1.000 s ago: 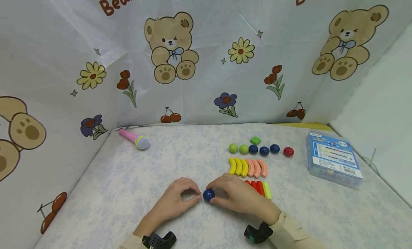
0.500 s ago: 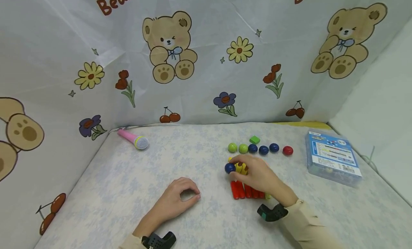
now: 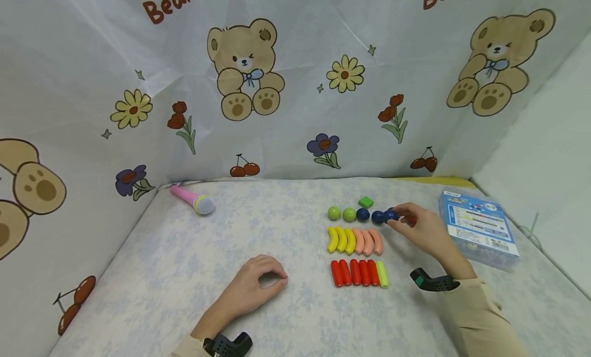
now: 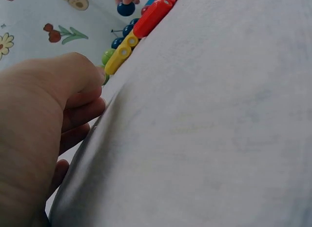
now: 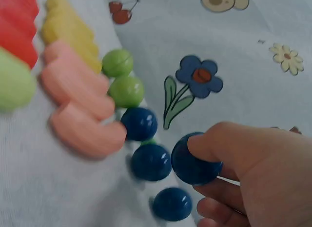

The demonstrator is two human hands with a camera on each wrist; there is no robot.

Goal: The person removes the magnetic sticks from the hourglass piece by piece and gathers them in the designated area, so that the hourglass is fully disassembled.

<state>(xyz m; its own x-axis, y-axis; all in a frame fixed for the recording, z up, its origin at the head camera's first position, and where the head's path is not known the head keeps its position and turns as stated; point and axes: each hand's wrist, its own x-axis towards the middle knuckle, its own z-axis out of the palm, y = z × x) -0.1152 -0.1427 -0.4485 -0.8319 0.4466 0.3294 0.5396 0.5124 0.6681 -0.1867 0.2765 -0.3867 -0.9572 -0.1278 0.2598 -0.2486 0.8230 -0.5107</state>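
My right hand (image 3: 425, 229) pinches a dark blue ball (image 5: 187, 163) between thumb and fingers, held above the back row. In the right wrist view three more blue balls lie below and beside it, one a middle blue ball (image 5: 150, 162). Two green balls (image 3: 341, 214) continue that row to the left. A red ball (image 3: 410, 221) is mostly hidden behind the right fingers. My left hand (image 3: 257, 284) rests on the table, fingers loosely curved, thumb near the index fingertip, holding nothing.
Yellow curved pieces (image 3: 341, 240) and pink curved pieces (image 3: 368, 242) form a middle row; red tubes (image 3: 354, 273) and one light green tube (image 3: 381, 274) lie in front. A green block (image 3: 366, 202), pink microphone (image 3: 193, 199) and clear blue-labelled box (image 3: 480, 226) stand farther back.
My right hand has carried the blue ball from beside the left hand, over the curved pieces, to the right part of the ball row. The left hand has stayed put.
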